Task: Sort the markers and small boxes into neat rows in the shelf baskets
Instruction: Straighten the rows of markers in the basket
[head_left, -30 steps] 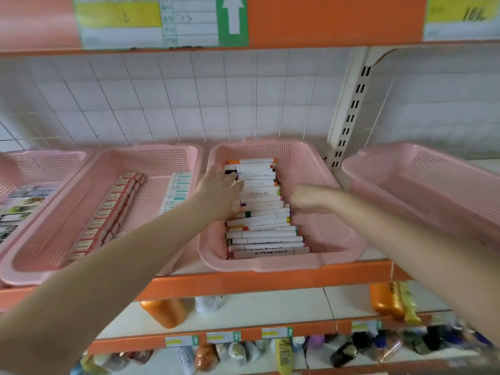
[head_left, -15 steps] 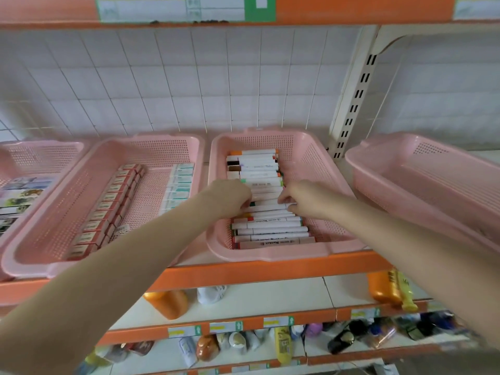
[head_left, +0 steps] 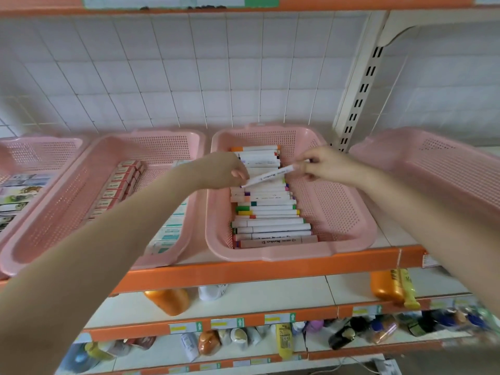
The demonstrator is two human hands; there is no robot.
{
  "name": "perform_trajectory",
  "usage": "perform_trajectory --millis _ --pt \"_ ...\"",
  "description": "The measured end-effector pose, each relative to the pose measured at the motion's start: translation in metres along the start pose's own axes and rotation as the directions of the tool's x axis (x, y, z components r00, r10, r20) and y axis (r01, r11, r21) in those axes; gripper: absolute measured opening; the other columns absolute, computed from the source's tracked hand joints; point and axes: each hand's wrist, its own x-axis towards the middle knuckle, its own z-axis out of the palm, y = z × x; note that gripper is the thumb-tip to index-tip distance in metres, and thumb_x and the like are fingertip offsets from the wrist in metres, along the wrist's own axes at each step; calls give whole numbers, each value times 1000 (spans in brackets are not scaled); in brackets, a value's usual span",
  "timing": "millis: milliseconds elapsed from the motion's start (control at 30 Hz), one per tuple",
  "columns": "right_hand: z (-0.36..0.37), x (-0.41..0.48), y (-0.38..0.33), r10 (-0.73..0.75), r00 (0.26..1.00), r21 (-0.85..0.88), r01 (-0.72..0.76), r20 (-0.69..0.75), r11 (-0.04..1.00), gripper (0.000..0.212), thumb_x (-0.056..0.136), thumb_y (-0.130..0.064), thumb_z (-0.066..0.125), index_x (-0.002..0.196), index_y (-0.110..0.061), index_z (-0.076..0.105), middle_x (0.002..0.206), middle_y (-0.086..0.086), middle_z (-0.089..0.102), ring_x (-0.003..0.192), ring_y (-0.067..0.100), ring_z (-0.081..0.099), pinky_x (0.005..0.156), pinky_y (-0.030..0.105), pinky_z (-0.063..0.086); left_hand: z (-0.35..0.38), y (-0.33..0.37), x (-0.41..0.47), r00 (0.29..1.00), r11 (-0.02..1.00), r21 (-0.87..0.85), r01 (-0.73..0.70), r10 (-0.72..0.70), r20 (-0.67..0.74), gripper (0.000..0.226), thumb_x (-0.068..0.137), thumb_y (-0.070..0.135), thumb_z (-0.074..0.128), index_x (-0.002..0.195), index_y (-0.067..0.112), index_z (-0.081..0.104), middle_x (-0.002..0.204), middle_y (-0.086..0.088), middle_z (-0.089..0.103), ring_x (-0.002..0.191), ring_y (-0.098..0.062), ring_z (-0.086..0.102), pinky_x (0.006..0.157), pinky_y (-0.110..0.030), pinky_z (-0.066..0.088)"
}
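**Pink basket, one marker lifted between two hands**

Both arms are reaching in over the middle basket [head_left: 338, 212], and a single white marker [head_left: 266, 175] is up off the pile, tilted, its right end higher than its left. The right hand [head_left: 324, 166] has the upper end pinched between thumb and fingertips, the other fingers curled in. The left hand [head_left: 224, 171] is at the lower end with its fingers curled round the tip, back of the hand to the camera. The marker hangs just above the far half of the row of markers [head_left: 270, 220], which lies crosswise along the left side of the middle basket, front wall to back wall, with coloured caps showing at both ends. The right part of that basket's floor is bare mesh.

Just left of the middle basket sits a second pink basket [head_left: 67, 212], holding a line of red-labelled small boxes [head_left: 119, 185] and a line of teal-labelled boxes [head_left: 169, 231], the latter partly hidden by the left forearm. Right of the middle basket, another pink basket [head_left: 433, 163] sits tilted. Below the middle basket runs the orange shelf edge [head_left: 243, 274], with an orange bottle [head_left: 167, 300] underneath.
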Motion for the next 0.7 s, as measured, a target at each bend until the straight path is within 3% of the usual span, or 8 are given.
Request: perform_trajectory --millis 33,100,200,300,400,500,600,700 --pt "-2 0 1 7 999 101 -3 -36 995 15 92 -25 58 104 -21 65 78 -4 63 68 7 62 71 21 55 -5 0 -1 1000 994 -106 6 -5 13 26 93 20 56 117 16 65 122 5 62 110 -8 56 87 -12 41" --pt "-4 -2 1 23 997 250 -3 -77 968 19 92 -23 57 103 -9 65 70 -3 59 61 6 59 74 28 56 -10 1 -4 1000 958 -285 14 -7 25 24 91 22 60 115 21 63 122 5 62 110 -6 55 89 -17 45" --pt "-3 -1 5 41 995 276 -15 -91 961 32 94 -24 54 104 5 61 66 -3 57 58 7 58 76 34 56 -11 1 -4 1000 950 -312 24 -23 8 35 89 28 64 122 20 59 119 1 61 108 -8 55 93 -20 42" --pt "-5 -1 7 7 996 173 9 -92 985 31 92 -27 57 103 1 65 71 -3 61 60 4 60 69 22 56 -8 3 0 999 978 -208 30 -38 -36 37 91 28 61 125 16 59 126 -2 60 112 -13 55 92 -18 37" --pt "-2 -3 10 -11 999 6 11 42 1000 22 86 -28 66 104 -15 69 81 -8 68 67 4 65 68 18 55 -2 6 -1 998 999 -8 38 -38 -50 35 92 30 58 124 16 60 129 0 58 116 -17 53 96 -25 37" --pt "11 -8 9 -3 978 -90 22 208 996 16 88 -21 64 104 -19 65 78 -12 68 68 -1 66 66 15 53 12 9 0 998 987 162 8 -19 67 29 92 30 57 119 20 65 120 3 63 110 -17 56 95 -32 43" --pt "27 -10 4 -14 936 -334 139 351 932 17 89 -29 64 105 -23 68 87 -16 65 77 -3 61 73 15 45 28 15 -1 973 968 247 -39 -20 232 26 89 30 60 114 24 66 110 7 65 102 -16 59 93 -35 47" --pt "31 -3 2 -11 916 -422 195 400 885 23 86 -34 66 105 -21 72 98 -13 67 84 2 56 78 21 42 35 19 -1 972 950 305 -67 -6 235 22 88 28 61 110 28 66 103 8 64 98 -17 59 89 -35 48"
